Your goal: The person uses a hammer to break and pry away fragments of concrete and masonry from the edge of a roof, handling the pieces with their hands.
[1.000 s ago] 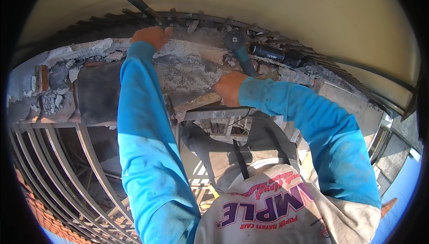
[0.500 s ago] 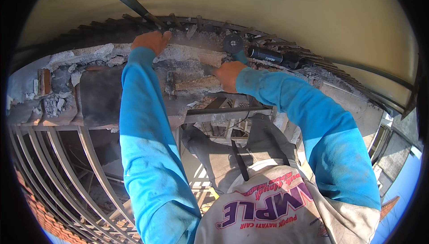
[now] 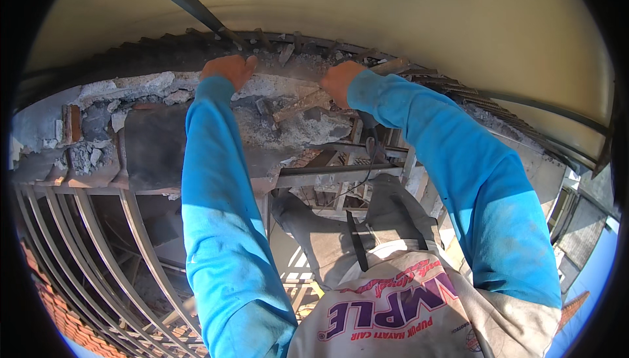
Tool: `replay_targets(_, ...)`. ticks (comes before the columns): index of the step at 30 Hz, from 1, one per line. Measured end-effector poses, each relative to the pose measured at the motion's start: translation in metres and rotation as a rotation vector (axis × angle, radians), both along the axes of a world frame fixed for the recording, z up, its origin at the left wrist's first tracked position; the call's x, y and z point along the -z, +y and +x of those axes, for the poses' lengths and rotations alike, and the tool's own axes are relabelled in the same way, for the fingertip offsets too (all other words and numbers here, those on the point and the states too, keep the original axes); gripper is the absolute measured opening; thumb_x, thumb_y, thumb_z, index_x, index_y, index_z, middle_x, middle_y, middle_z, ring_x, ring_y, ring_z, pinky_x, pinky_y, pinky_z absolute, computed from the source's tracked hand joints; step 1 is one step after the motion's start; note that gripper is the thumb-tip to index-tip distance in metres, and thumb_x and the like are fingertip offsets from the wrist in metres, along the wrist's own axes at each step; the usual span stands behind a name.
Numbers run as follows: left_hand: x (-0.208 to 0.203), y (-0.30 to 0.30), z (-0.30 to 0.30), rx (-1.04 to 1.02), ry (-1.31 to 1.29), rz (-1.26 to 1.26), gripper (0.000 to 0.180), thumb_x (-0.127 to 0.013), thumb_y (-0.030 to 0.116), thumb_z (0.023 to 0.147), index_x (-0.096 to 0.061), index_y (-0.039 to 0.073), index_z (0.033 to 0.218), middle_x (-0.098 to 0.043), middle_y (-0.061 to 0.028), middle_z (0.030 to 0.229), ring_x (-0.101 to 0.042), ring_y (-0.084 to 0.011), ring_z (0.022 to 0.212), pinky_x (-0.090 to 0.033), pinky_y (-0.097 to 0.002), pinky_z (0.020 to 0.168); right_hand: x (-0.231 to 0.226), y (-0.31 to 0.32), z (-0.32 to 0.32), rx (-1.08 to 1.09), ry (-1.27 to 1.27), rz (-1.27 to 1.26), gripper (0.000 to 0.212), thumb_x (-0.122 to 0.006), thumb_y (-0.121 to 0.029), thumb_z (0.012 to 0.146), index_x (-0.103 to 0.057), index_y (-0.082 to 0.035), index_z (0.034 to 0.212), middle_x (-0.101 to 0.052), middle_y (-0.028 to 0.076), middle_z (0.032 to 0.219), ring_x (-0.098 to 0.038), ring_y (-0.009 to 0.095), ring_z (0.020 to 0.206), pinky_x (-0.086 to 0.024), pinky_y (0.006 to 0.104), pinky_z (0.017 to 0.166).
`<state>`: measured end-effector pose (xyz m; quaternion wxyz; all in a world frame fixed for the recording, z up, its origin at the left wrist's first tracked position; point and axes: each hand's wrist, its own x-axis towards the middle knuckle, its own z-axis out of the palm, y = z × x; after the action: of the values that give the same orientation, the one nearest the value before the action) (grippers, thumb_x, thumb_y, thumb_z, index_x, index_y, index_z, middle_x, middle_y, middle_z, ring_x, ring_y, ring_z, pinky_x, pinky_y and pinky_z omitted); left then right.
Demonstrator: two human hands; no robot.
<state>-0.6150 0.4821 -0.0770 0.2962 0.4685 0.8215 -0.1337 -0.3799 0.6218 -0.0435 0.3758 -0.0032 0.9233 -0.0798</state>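
Broken masonry, both hands near, purple-lettered shirt

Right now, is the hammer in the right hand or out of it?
In it: the wooden handle of the hammer runs into the closed right hand, and the head end juts out to the left.

Left hand at far edge of wall; right hand to its right. Hammer runs leftward from right hand — head over wall. Pole behind left hand. Brick at wall's left end. Bars nearer, left of both legs; roof tiles left of bars.
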Motion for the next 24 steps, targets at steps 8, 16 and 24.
replay_targets(8, -0.008, -0.001, 0.016, -0.056, -0.005, 0.029, 0.056, -0.029, 0.045, 0.096, -0.068, 0.005, 0.095, -0.067, -0.0226, 0.1, -0.062, -0.0427, 0.095, -0.047, -0.0497, 0.087, -0.027, -0.177, 0.1, -0.35, -0.111, -0.66, 0.016, -0.067, -0.014, 0.072, -0.074, -0.009, 0.086, -0.071, 0.013, 0.082, -0.069, 0.033, 0.08, -0.056, 0.0435, 0.066)
replay_targets(16, 0.012, -0.01, 0.014, -0.008, -0.024, 0.025, 0.052, -0.03, 0.044, 0.097, -0.067, 0.007, 0.099, -0.067, -0.0201, 0.106, -0.062, -0.0415, 0.098, -0.047, -0.0511, 0.087, 0.022, -0.028, 0.022, -0.067, -0.261, -0.423, 0.048, -0.076, -0.02, 0.069, -0.066, -0.003, 0.113, -0.07, 0.017, 0.093, -0.069, 0.032, 0.081, -0.056, 0.0423, 0.072)
replay_targets(24, -0.008, -0.003, 0.016, -0.069, -0.011, 0.07, 0.061, -0.03, 0.047, 0.096, -0.07, 0.003, 0.091, -0.067, -0.0209, 0.103, -0.063, -0.041, 0.096, -0.047, -0.0504, 0.087, -0.035, -0.127, 0.09, -0.125, -0.009, -0.54, 0.023, -0.061, -0.012, 0.075, -0.068, -0.005, 0.097, -0.069, 0.017, 0.083, -0.069, 0.036, 0.08, -0.055, 0.0459, 0.069)
